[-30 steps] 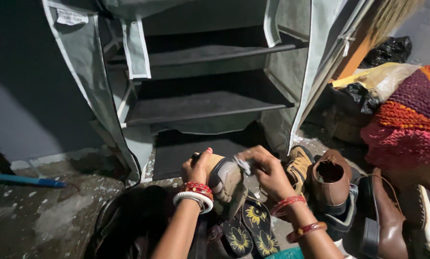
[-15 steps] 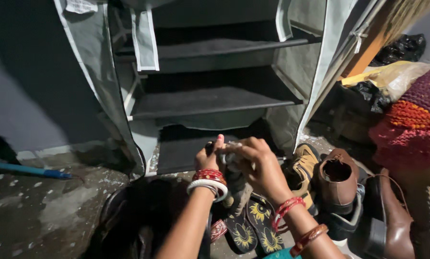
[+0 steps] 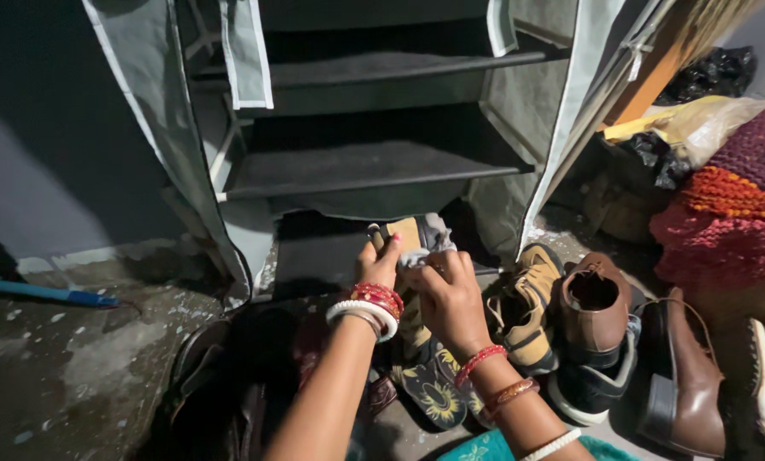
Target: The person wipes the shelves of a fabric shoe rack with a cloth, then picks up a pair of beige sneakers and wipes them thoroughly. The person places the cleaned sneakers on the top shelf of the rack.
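This looks like a storage corner of a home. A fabric-covered shoe rack (image 3: 374,162) with dark shelves stands open against a plain wall (image 3: 49,154), on a worn, stained concrete floor (image 3: 75,367). Shoes (image 3: 596,316) lie crowded before it, with a knitted blanket (image 3: 732,213) and plastic bags (image 3: 698,128) heaped beside them.

Dim room, low light. Grey fabric-covered shoe rack (image 3: 519,111) with dark shelves stands open against a grey wall (image 3: 49,171). Stained concrete floor (image 3: 66,367) at left, blue rod (image 3: 41,293) lying near the wall. Orange-red knitted cloth (image 3: 732,205) heaped at right.
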